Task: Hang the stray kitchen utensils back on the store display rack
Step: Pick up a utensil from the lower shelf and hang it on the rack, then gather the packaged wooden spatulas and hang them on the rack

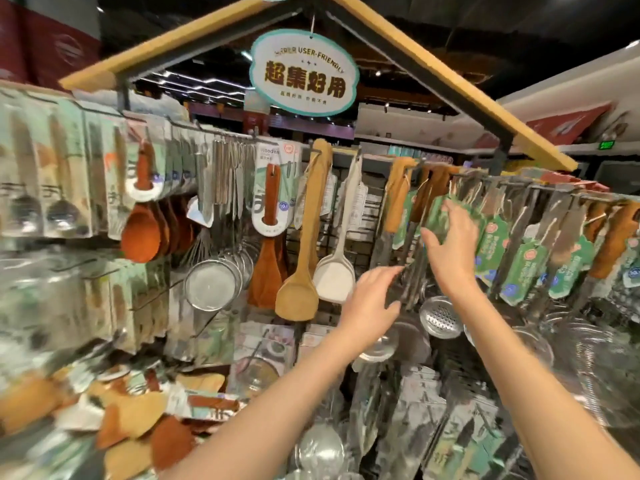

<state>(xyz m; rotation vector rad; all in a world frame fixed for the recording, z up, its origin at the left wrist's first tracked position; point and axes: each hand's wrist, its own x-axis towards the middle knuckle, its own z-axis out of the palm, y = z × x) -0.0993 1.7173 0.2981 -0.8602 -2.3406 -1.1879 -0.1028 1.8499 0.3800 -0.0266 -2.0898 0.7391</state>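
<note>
Now we hang: right hand pinches a green-tagged utensil at the rack hooks; left hand open, steadying its handle. Next: seat loop on hook.

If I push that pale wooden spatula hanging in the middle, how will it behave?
The pale spatula would probably swing, since it hangs from the hook by its top end alone. It looks like solid wood, so likely stiff, and fairly light.

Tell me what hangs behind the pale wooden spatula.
Behind the pale wooden spatula, a black wire grid panel shows, with a white spatula beside it. The spatula covers whatever hangs directly behind its blade.
</note>
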